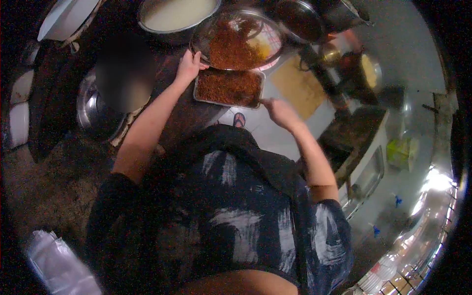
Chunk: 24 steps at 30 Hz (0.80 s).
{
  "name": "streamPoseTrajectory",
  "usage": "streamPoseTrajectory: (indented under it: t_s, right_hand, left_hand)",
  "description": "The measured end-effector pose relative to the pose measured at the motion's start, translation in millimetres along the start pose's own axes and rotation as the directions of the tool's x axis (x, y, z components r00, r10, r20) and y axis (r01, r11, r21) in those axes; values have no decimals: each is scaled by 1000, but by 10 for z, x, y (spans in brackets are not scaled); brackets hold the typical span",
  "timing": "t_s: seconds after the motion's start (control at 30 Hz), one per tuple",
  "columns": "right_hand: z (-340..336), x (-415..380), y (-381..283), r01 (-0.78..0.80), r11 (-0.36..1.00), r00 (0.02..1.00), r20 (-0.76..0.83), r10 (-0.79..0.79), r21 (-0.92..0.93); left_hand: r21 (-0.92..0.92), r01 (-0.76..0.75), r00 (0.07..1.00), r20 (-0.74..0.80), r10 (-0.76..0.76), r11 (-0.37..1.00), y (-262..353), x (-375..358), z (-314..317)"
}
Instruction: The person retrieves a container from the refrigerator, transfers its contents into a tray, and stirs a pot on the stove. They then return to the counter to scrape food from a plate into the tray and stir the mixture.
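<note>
My left hand (pixel 188 70) is closed at the near left rim of a large round tray (pixel 280 42). Reddish-brown crumbly food (pixel 228 46) lies on that tray, with a yellow patch at its right. Just below it is a rectangular metal pan (pixel 196 94) filled with similar brown crumbly food (pixel 228 87). My right hand (pixel 282 114) is closed at the pan's near right corner, its fingers slightly blurred. The pan is close in front of my body, between my two hands.
A big pot of pale liquid (pixel 179 14) stands beyond the tray, with a dark pan (pixel 299 20) at the back right. A metal lid (pixel 88 105) lies left. On the right are a tan board or mat (pixel 300 86) and a sink (pixel 371 172). A sandalled foot (pixel 239 119) shows below.
</note>
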State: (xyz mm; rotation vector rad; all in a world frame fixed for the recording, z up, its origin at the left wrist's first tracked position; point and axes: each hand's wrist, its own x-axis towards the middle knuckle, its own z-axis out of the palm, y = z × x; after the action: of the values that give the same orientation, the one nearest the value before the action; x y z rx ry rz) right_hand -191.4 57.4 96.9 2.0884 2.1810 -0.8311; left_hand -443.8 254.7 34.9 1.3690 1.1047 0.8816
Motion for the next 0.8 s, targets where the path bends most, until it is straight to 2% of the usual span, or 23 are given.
streamPoseTrajectory:
  t_s: [0.07, 0.13, 0.27, 0.47, 0.57, 0.67, 0.8]
  right_hand:
    - [-59, -30, 166, -10, 999, 998, 63, 13, -48]
    - [-75, -15, 297, 52, 981, 988, 150, -24, -187]
    - [-175, 142, 182, 103, 938, 978, 207, -34, -332]
    - [55, 625, 286, 239, 911, 966, 173, -190, -335]
    - [-156, 631, 81, 177, 935, 975, 186, -123, -306]
    - [-208, 682, 77, 258, 917, 963, 164, -216, -305]
    - [-295, 684, 243, 283, 920, 951, 206, -232, -272]
  left_hand:
    - [-7, -1, 1000, -3, 1, 1000, -51, 0, 1]
    - [-14, -4, 1000, -10, 4, 1000, -119, 4, -10]
    - [-3, 13, 1000, -24, -13, 1000, -129, -59, 0]
    - [4, 64, 993, -100, -64, 998, -31, -235, 39]
    - [13, 71, 990, -125, -69, 997, 58, -308, 93]
    - [21, 64, 985, -161, -60, 998, -6, -344, 124]
    - [-17, 22, 981, -195, -25, 1000, -28, -387, 193]
